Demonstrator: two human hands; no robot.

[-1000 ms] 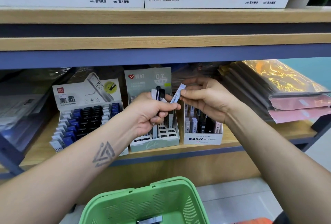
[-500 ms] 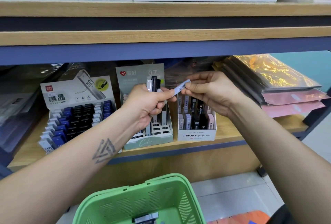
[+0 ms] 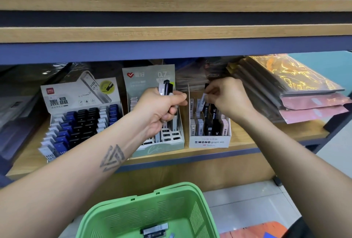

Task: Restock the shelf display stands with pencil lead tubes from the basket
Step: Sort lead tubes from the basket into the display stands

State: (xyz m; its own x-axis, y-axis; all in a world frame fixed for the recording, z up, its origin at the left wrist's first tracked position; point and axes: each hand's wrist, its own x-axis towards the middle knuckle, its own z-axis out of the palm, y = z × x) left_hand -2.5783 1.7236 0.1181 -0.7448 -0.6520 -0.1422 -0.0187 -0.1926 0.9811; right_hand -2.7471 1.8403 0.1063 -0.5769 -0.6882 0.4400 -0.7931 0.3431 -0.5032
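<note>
- on the wooden shelf (image 3: 247, 138) three cardboard display stands sit side by side; the white mono stand (image 3: 209, 141) has thin upright dividers forming narrow slots.
- below you, the green plastic basket (image 3: 133, 211) has slatted walls and a few tubes left lying flat in it.
- your left hand (image 3: 158, 112) is curled tight round a small bundle of spare tubes (image 3: 166, 88), black and white ends sticking up above the fist.
- your right hand (image 3: 226, 98) pinches one white pencil lead tube (image 3: 203, 98) at its top, tilted, lower end entering a rear slot of the mono stand.
- judged by looks, these tubes are light, stiff, slick plastic with flat sides; hold near the upper end so the fingers stay free of the dividers.
</note>
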